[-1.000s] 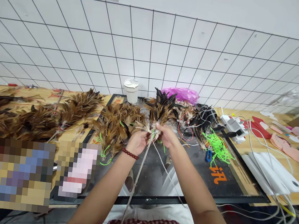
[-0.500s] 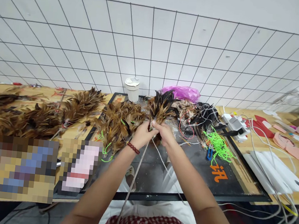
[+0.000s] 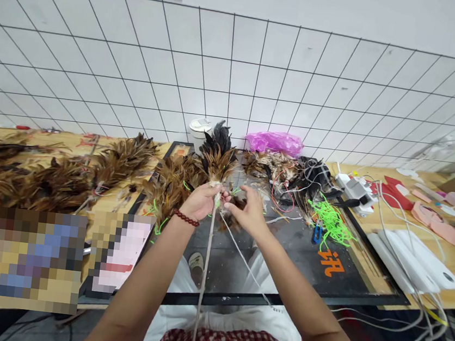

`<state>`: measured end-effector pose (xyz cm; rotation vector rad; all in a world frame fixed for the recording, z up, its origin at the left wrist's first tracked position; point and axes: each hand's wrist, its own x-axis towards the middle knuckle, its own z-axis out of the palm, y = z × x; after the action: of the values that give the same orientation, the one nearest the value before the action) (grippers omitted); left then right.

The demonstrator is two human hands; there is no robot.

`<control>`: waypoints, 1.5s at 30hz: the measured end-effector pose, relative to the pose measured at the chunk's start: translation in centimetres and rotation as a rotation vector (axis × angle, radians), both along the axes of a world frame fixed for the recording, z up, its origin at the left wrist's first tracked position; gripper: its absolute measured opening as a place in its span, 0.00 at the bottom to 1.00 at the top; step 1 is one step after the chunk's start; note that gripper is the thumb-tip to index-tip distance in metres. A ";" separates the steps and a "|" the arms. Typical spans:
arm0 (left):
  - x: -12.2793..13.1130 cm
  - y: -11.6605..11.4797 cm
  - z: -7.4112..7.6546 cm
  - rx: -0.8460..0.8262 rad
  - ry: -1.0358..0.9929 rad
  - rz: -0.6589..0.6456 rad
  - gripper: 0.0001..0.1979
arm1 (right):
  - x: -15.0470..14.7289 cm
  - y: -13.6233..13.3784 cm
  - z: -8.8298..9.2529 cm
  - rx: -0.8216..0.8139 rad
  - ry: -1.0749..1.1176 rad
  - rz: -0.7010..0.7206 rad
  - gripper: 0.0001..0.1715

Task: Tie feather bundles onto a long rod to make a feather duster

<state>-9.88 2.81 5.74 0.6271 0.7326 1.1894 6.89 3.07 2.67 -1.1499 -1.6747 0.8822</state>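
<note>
A feather duster (image 3: 217,161) with brown and black feathers at its top stands in front of me. My left hand (image 3: 202,202) is closed round it just below the feathers, where they meet the pale stick (image 3: 206,261). The stick runs down towards my lap. To the right, my right hand (image 3: 252,213) is open, thumb and fingers apart, close to the binding but off the duster. A white string (image 3: 242,253) slants from the binding down to the table's front edge. A bit of green shows at my left fingertips.
Brown feather bundles (image 3: 174,186) lie at the left. Further right are loose pale and black feathers, a tangle of green string (image 3: 332,222), blue snips (image 3: 317,233) and a power strip (image 3: 356,193). Behind stand a white cup (image 3: 199,129) and a pink plastic bag (image 3: 274,142).
The duster has shifted left with my left hand and its stick is now more upright. My right hand has come off it, and its fingers have spread.
</note>
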 end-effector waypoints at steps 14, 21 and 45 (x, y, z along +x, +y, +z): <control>-1.3 -0.5 -0.3 -0.058 -0.286 0.004 0.09 | 1.7 2.8 -1.5 -0.166 -0.069 0.215 0.08; -1.1 -1.1 -0.1 -0.028 -0.348 -0.029 0.09 | 1.5 1.8 0.4 0.137 -0.227 -0.125 0.12; -0.1 -2.7 1.5 -0.155 -0.374 -0.201 0.09 | 1.4 -0.5 2.2 -0.121 0.362 0.042 0.16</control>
<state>-9.98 0.08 7.25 0.3265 0.4279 1.0149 8.27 2.57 4.89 -0.9682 -1.3680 1.1565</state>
